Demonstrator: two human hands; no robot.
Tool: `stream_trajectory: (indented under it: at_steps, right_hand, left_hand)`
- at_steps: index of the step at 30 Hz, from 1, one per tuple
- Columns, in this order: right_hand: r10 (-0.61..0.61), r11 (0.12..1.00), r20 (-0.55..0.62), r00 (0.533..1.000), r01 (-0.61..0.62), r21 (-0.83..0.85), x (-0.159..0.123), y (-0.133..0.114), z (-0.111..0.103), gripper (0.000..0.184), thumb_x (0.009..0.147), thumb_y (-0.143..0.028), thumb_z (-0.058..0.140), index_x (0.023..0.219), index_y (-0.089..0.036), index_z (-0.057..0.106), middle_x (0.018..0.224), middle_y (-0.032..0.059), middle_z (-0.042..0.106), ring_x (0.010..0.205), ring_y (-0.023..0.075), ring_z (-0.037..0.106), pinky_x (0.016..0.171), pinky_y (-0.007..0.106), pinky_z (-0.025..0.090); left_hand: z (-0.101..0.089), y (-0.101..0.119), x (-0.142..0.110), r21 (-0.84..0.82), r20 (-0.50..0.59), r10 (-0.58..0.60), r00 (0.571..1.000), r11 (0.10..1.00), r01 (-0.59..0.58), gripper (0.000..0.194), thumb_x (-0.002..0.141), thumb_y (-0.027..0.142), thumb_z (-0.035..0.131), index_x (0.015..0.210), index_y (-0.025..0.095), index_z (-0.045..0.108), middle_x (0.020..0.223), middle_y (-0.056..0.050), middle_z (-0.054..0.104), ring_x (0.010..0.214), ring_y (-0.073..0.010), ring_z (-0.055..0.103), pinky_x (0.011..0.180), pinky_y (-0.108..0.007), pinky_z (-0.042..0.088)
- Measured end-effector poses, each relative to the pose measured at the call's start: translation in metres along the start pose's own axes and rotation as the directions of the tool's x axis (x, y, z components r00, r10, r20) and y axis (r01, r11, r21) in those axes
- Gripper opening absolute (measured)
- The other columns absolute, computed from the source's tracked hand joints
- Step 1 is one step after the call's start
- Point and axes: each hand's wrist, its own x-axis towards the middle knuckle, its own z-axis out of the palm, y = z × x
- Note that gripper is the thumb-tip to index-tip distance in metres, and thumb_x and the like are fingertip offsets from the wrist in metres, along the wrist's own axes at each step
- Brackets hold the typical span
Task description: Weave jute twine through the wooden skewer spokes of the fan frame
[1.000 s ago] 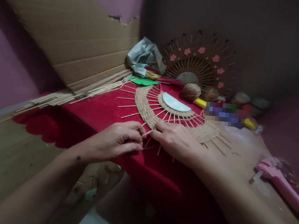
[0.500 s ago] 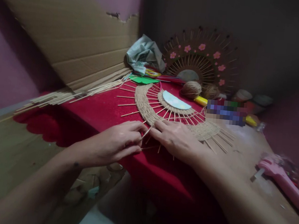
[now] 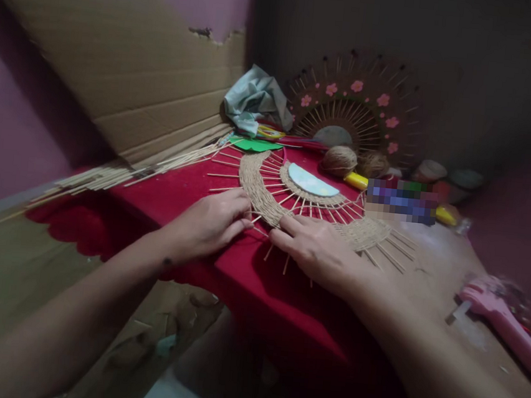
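Note:
A half-round woven piece [image 3: 253,182], made of thin sticks and a band of tan twine, lies on the red cloth [image 3: 153,197]. Its centre bears a pale blue half-disc [image 3: 312,180]. My left hand [image 3: 214,222] is closed at the band's lower left edge, its fingertips pinching a strand of twine [image 3: 259,230] beside a stick. That strand runs toward my right hand [image 3: 315,244], whose fingers grip the band's front edge. The palm covers part of the weave and several sticks. The exact ends of the twine are hidden by the fingers.
Loose thin sticks [image 3: 156,166] lie along the left edge by a cardboard sheet [image 3: 172,90]. Behind are a crumpled cloth [image 3: 256,101], twine balls [image 3: 339,160] and a finished flowered fan [image 3: 357,101]. A pink glue gun [image 3: 498,315] lies at right.
My left hand has moved up and left along the band's edge, with the twine still in its fingers. My right hand stays almost in place on the band.

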Motion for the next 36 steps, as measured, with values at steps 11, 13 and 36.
stream_trajectory:
  at_steps: [11,13,36]
  right_hand:
    - [0.039,0.994,0.046,0.998,-0.043,0.103,-0.016,0.007,-0.001,0.018,0.090,-0.011,0.042,0.086,-0.018,0.058,0.083,0.0033,0.056,0.069,0.0135,0.045,0.058,0.027,0.030]
    - [0.068,0.986,0.032,0.997,-0.072,0.153,-0.016,0.005,-0.001,0.017,0.088,-0.011,0.043,0.084,-0.017,0.059,0.082,0.0038,0.057,0.069,0.0132,0.045,0.059,0.027,0.031]
    - [0.247,0.918,-0.078,0.966,-0.208,0.338,0.041,-0.010,0.012,0.017,0.089,-0.016,0.043,0.086,-0.014,0.060,0.088,0.0056,0.060,0.083,0.0149,0.051,0.069,0.026,0.037]
  left_hand:
    - [0.018,0.002,0.009,0.189,-0.073,-0.160,0.984,0.967,0.171,0.016,0.089,0.029,0.047,0.084,0.017,0.057,0.083,-0.004,0.065,0.072,-0.0166,0.058,0.061,-0.026,0.038]
    - [0.019,0.005,0.005,0.268,-0.123,-0.137,0.983,0.949,0.165,0.020,0.090,0.032,0.044,0.086,0.018,0.056,0.086,-0.005,0.065,0.073,-0.0180,0.059,0.058,-0.027,0.036]
    - [0.007,-0.017,-0.012,-0.050,-0.173,-0.249,0.953,0.968,0.244,0.015,0.084,0.024,0.048,0.077,0.017,0.059,0.081,-0.004,0.060,0.076,-0.0166,0.054,0.072,-0.030,0.042]
